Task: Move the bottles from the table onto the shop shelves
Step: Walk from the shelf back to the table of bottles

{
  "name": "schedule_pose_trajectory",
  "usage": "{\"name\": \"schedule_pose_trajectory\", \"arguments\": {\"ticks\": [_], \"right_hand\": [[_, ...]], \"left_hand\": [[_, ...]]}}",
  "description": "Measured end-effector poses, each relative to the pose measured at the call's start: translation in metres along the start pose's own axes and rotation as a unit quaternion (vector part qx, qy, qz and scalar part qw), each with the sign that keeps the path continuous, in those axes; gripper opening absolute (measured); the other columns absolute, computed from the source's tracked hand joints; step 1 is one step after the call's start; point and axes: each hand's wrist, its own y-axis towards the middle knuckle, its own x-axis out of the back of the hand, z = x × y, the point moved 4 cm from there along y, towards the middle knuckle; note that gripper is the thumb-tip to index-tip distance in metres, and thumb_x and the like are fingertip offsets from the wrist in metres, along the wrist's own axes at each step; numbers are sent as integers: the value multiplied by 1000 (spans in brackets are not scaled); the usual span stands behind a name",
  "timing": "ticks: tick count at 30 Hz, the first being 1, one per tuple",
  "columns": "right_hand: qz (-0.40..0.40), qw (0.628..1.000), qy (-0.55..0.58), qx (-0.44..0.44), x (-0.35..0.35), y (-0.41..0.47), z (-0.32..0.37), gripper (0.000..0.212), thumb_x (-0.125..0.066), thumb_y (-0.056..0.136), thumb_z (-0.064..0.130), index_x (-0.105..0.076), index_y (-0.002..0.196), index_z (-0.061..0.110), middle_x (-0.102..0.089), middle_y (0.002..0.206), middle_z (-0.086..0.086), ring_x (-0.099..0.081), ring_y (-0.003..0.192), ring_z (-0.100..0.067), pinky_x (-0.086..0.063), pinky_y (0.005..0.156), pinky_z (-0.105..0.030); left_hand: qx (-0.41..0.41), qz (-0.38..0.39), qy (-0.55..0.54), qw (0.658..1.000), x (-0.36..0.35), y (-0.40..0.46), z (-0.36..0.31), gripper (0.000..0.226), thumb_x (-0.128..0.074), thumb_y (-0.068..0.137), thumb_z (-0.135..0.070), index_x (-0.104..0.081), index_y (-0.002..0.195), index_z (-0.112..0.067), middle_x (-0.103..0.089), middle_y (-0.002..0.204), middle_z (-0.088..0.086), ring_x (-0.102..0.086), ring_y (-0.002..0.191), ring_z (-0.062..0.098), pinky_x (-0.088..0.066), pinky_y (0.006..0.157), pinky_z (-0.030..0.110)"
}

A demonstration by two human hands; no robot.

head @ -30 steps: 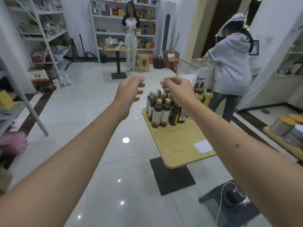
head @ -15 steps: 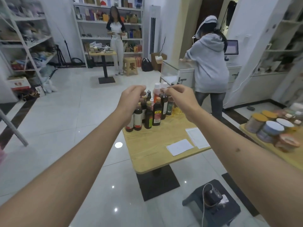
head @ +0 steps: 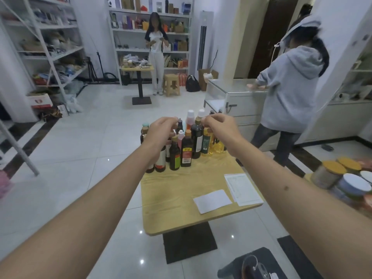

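Note:
Several bottles (head: 187, 150), mostly dark glass with yellow or brown caps, stand packed together at the far end of a light wooden table (head: 177, 200). Two taller ones with white caps rise behind them, and yellow oil bottles (head: 216, 144) stand at the right of the group. Both my arms reach out over the table. My left hand (head: 161, 131) hovers in front of the left bottles, fingers loosely curled, holding nothing. My right hand (head: 219, 127) hangs the same way, its fingertips close to the cap of the tall dark bottle (head: 197, 137). White shop shelves (head: 50, 55) line the left wall.
Two paper sheets (head: 212, 200) lie on the near part of the table. A person in a grey hoodie (head: 289, 87) stands at a glass counter (head: 227, 91) right of the table. Another person (head: 157, 53) stands by the back shelves (head: 128, 31). Lidded jars (head: 342, 178) fill a table at right.
The table and bottles have come closer and shifted left toward the centre of view. Both hands, in the same curled pose, now reach the bottle group instead of hanging short of it.

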Motion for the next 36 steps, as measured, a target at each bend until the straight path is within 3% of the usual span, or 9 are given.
{"name": "schedule_pose_trajectory", "arguments": {"ticks": [7, 13, 18, 22, 25, 29, 33, 36], "right_hand": [[3, 999, -8, -45, -17, 72, -45, 11, -68, 92, 32, -65, 101, 26, -66, 105, 8, -62, 109, -17, -49, 105, -43], [4, 996, -16, -91, -25, 125, -89, 22, -69, 91, 37, -67, 108, 23, -66, 107, 8, -60, 107, -15, -50, 102, -44], [18, 993, -26, -110, -35, 170, -125, 18, -70, 91, 36, -65, 104, 25, -66, 111, 4, -60, 109, -18, -51, 99, -40], [60, 989, -45, -127, -52, 208, -158, 44, -73, 90, 36, -62, 127, 14, -64, 122, -1, -60, 111, -19, -49, 92, -34], [88, 985, -71, -134, -67, 240, -183, 58, -75, 89, 34, -56, 139, 11, -61, 134, -3, -56, 119, -19, -46, 95, -32], [121, 979, -106, -128, -79, 274, -209, 62, -74, 90, 28, -50, 144, 12, -60, 135, -5, -56, 109, -18, -48, 93, -32], [151, 971, -139, -123, -93, 294, -226, 63, -74, 90, 30, -48, 145, 14, -60, 136, -5, -59, 115, -21, -52, 100, -39], [186, 963, -155, -119, -102, 302, -232, 47, -69, 93, 28, -57, 136, 14, -65, 126, -4, -61, 117, -24, -52, 100, -40]], "left_hand": [[37, 20, 24, 999, -11, 78, 31, 32, -52, 102, -39, -62, 127, -21, -66, 124, 0, -62, 114, 21, -51, 100, 44], [73, 56, 65, 994, -36, 132, 58, 41, -44, 105, -41, -57, 136, -17, -62, 132, 1, -58, 120, 22, -45, 109, 49], [101, 68, 71, 990, -58, 175, 76, 46, -33, 108, -42, -58, 136, -16, -59, 131, 0, -56, 121, 23, -44, 109, 45], [137, 56, 63, 987, -76, 216, 96, 53, -30, 107, -51, -58, 135, -16, -60, 133, 2, -57, 120, 22, -44, 109, 47], [162, 51, 75, 983, -89, 247, 112, 59, -27, 106, -55, -51, 143, -15, -59, 128, 2, -57, 120, 22, -44, 110, 45], [186, 24, 81, 979, -99, 282, 130, 61, -26, 105, -60, -51, 139, -15, -54, 96, -3, -57, 109, 21, -46, 109, 49], [200, 35, 93, 975, -106, 301, 140, 63, -22, 104, -62, -50, 134, -15, -62, 111, 2, -59, 115, 24, -44, 111, 48], [215, 33, 97, 971, -109, 309, 143, 65, -21, 103, -64, -56, 122, -13, -65, 113, 5, -62, 115, 26, -43, 112, 47]]}}
